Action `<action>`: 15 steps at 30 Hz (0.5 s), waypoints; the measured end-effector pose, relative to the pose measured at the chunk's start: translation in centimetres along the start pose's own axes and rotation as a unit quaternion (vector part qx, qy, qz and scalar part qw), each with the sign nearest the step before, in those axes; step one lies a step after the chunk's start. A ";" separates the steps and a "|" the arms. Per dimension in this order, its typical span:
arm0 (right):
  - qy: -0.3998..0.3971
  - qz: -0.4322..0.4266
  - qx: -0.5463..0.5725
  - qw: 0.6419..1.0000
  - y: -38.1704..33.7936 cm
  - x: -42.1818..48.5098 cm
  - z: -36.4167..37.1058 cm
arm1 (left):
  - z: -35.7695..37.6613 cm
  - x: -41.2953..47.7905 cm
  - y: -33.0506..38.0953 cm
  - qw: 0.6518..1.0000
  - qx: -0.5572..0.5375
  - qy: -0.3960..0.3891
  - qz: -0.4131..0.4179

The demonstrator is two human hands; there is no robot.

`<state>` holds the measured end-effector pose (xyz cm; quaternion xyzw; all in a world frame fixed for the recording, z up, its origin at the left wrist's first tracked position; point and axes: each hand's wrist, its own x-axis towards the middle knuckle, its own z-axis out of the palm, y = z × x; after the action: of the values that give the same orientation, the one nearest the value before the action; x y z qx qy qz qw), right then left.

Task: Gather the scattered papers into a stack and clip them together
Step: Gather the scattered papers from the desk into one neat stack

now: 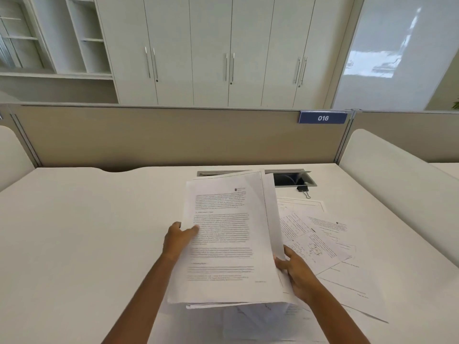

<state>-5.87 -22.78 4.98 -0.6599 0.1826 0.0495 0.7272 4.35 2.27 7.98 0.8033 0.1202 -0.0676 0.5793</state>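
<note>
A stack of printed papers (223, 234) is held up above the white desk (87, 232), tilted toward me. My left hand (177, 238) grips its left edge, thumb on the top page. My right hand (296, 271) holds the right edge low down, fingers behind the sheets. More loose papers (320, 242) lie spread on the desk to the right of the stack, some partly under it. A black binder clip (303, 189) lies on the desk behind those sheets, apart from both hands.
An open cable hatch (294, 179) is set in the desk just behind the clip. A beige partition (173, 137) with a blue "016" sign closes the back. A white rounded side panel (397, 184) stands along the right edge.
</note>
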 end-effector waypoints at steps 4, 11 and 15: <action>0.027 -0.043 -0.053 0.997 -0.6 -0.4 1.1 | 0.7 -0.9 0.2 0.991 -0.128 -0.035 0.005; 0.096 -0.179 -0.108 0.973 -3.9 -0.3 3.0 | 1.2 -2.8 3.9 0.966 -0.157 0.069 0.195; 0.059 -0.230 -0.081 0.968 -4.1 0.1 3.0 | 0.7 -2.8 4.5 0.959 -0.143 0.008 0.243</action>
<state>-3.86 -20.36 9.02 -0.7423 0.0636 -0.1431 0.6515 2.89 -0.08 12.55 0.7173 -0.0659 0.0999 0.6864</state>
